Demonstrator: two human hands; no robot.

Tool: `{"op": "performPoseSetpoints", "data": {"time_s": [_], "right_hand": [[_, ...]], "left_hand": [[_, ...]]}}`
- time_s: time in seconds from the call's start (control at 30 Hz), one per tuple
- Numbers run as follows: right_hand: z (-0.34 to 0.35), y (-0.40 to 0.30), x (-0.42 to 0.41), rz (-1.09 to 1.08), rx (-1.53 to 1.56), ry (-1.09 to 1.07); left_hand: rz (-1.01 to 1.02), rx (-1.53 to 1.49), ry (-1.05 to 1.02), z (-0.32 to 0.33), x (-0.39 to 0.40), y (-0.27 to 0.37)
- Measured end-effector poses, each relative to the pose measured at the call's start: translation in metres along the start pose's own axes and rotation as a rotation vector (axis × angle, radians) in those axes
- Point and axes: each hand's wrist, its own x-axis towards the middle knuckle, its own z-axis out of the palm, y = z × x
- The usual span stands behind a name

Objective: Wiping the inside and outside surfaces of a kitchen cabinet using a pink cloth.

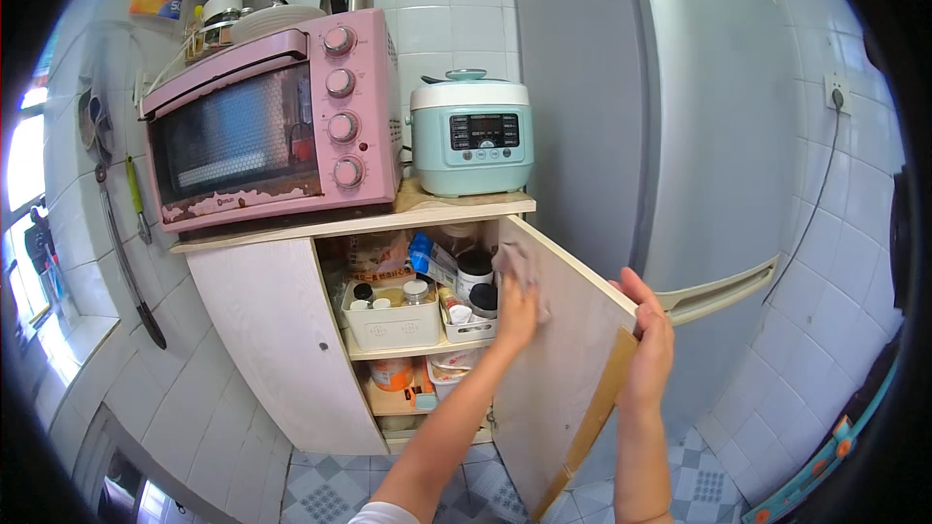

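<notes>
A wooden cabinet door (575,349) stands swung outward on the right side of a low cabinet. My left hand (518,313) presses a greyish cloth (515,256) against the upper part of the door's inner face. The cloth is partly blurred. Around the door's outer upright edge, my right hand (648,338) has hold, with part of its fingers hidden behind the panel. Just left of my left hand, the upper shelf (408,351) carries a white plastic bin (393,327) of jars and a smaller white basket (472,332) with dark-lidded jars.
On the cabinet top sit a pink toaster oven (360,182) and a mint electric pressure cooker (473,160). A grey refrigerator (717,124) rises behind the open door. The left cabinet door (277,335) is closed. Lower down, an orange-labelled container (392,375) occupies another shelf. Tongs (124,247) hang left.
</notes>
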Motion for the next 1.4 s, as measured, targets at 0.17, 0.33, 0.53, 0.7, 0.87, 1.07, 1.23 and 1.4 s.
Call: {"op": "performPoseSetpoints", "data": {"time_s": [0.17, 0.33, 0.53, 0.7, 0.87, 1.07, 1.23, 1.4], "right_hand": [[0.017, 0.007, -0.009, -0.089, -0.042, -0.014], [0.028, 0.004, -0.012, -0.143, -0.11, 0.024], [0.06, 0.005, -0.029, -0.217, -0.259, -0.042], [0.107, 0.021, -0.05, -0.369, -0.394, -0.189], [0.159, 0.039, -0.062, -0.321, -0.315, -0.318], [0.217, 0.101, -0.046, -0.484, -0.356, -0.391], [0.249, 0.141, -0.023, -0.29, -0.61, -0.526], [0.26, 0.159, -0.013, -0.366, -0.774, -0.566]], "left_hand": [[-0.11, 0.095, -0.016, -0.017, -0.031, -0.054], [-0.217, 0.11, -0.124, -0.026, -0.138, -0.069], [-0.865, -0.1, -0.374, -0.109, -0.183, -0.065], [-1.075, -0.393, 0.123, -0.207, -0.159, -0.014], [-0.936, -0.011, 0.429, -0.318, -0.153, 0.003], [-0.788, -0.139, 0.523, -0.33, -0.139, 0.096], [-0.684, -0.315, 0.512, -0.32, -0.131, 0.101], [-0.704, -0.396, 0.497, -0.283, -0.108, 0.092]]}}
